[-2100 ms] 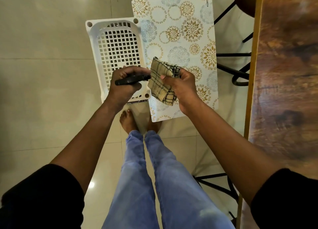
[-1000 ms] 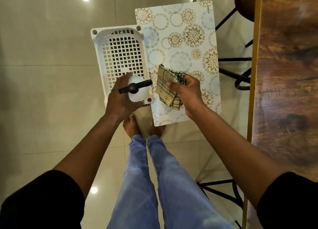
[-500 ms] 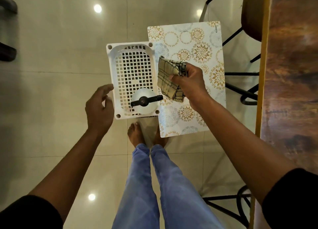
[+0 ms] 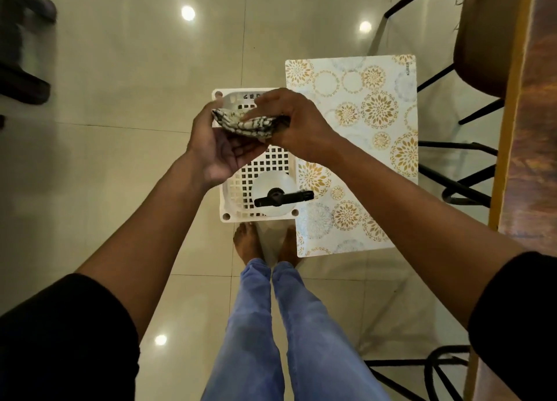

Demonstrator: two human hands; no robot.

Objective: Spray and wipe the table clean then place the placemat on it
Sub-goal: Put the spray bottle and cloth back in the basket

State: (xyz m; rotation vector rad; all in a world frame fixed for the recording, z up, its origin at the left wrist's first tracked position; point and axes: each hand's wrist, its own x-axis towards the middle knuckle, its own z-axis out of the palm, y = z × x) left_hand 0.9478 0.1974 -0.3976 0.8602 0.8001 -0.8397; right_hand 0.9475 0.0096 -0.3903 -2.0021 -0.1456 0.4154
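Left hand point(image 4: 223, 147): palm up, fingers half-curled under the checked cloth point(image 4: 250, 123), cupping it over the white basket point(image 4: 265, 165). Forearm reaches forward and up from lower left.

Spray bottle point(image 4: 275, 197) stands in the near end of the basket, black trigger head pointing right, toward the placemat point(image 4: 361, 105). Nobody holding it.

Right hand point(image 4: 297, 123): palm down, fingers clenched on the cloth from above, meeting the left hand over the basket; both hands grasp the same cloth. Arm comes in from lower right.

Placemat lies flat on the floor, its left edge tucked against the basket. Wooden worktop point(image 4: 533, 129) at far right edge, well apart from both hands.

Risks, my judgement: cloth is bunched between two grips, so a loose handover could drop it into the basket or onto the bottle. Bare feet stand close to the placemat; a careless step could soil it before it reaches the worktop.
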